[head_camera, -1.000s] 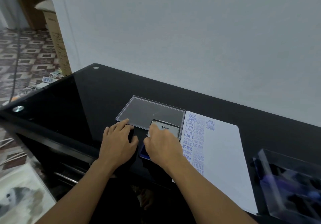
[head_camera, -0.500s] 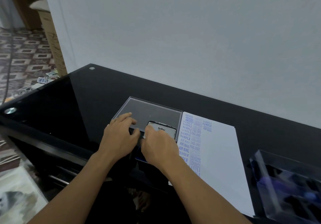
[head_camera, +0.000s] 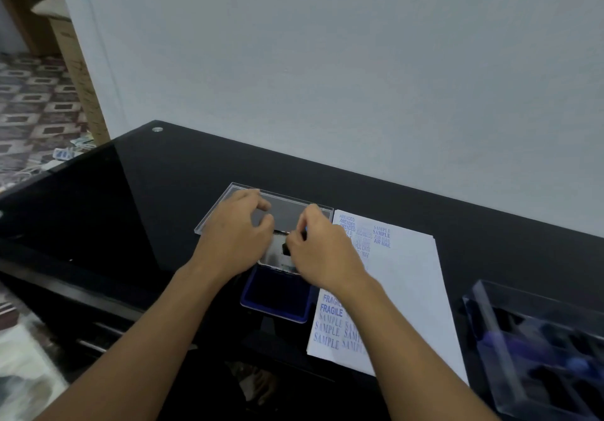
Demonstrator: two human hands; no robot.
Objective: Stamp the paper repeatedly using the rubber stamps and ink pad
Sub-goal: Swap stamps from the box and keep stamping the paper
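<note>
Ink pad (head_camera: 274, 299): blue, open, on the tabletop (head_camera: 147, 192), its edge at the paper's left side. Its lid (head_camera: 277, 257) is tipped up at the far end, leaving the pad free for inking.
Paper (head_camera: 402, 290): blue prints down the left side, the right part bare.
Right hand (head_camera: 323, 254): fingers curled, pinching a small dark piece (head_camera: 286, 248) over the lid, probably a stamp.
Left hand (head_camera: 235, 241): fingers loosely curled beside the lid. Whether they grip it cannot be told.
Change from half a second ago: both hands are farther forward, the pad is uncovered and the lid label is hidden.
</note>
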